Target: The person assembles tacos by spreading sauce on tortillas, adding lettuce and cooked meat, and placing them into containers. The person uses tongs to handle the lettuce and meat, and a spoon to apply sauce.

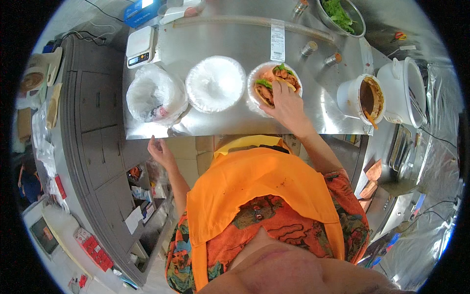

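My right hand [288, 109] grips a filled bun [265, 92] with lettuce and browned meat, in a white plastic-lined bowl [252, 101]. Against it in the same bowl sits a second filled bun [286, 74]; my fingers lie across where the two meet, so part of each is hidden. To the left stands another bowl [216, 83], lined with clear plastic and holding no food. Just off the counter's front edge hangs my left hand [161, 153], its fingers loosely bent and apart, with nothing in them. Nearest to it is a plastic-lined bin [155, 95].
On the steel counter [220, 41] stand a white scale [140, 46] at far left and small shakers [309, 48] at the back. A sauce tub [348, 96] with a spoon and a white bucket [400, 88] are at right. A metal bowl [361, 28] holds lettuce.
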Demonstrator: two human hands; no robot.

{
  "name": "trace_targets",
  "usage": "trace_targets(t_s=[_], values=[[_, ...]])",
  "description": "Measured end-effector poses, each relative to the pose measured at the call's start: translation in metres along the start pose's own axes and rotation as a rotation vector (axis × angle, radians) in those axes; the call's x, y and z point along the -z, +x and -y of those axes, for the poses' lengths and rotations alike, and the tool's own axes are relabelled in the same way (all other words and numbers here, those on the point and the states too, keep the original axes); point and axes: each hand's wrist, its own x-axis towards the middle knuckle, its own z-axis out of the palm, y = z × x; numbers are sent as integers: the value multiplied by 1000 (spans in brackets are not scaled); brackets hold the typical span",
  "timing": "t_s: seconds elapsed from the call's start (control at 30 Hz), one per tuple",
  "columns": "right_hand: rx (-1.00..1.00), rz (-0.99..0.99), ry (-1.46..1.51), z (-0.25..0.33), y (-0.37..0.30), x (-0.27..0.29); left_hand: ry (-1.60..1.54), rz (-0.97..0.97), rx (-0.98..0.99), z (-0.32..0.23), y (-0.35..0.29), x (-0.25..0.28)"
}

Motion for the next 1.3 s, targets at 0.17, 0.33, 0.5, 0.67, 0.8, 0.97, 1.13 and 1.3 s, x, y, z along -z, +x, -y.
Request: trace_targets(t_s=[0.17,0.33,0.5,0.67,0.8,0.97,1.13,1.3], values=[[-43,-50,-141,7,8,-23,-100,-8,31,23,41,1],[-8,91,110,24,21,33,-135,-14,9,41,75,5],[-72,99,190,71,59,116,-43,-20,-89,41,115,0],[256,59,516,93,176,77,57,-44,-101,65,134,-24],[-93,219,699,190,269,26,299,-29,-105,64,134,-31],[-323,279,1381,212,392,-135,290,13,-94,55,141,-33],[-534,296,1589,268,436,-193,294,37,-50,53,140,-26],[-635,278,1568,283,450,-222,281,57,-41,50,141,-27]])
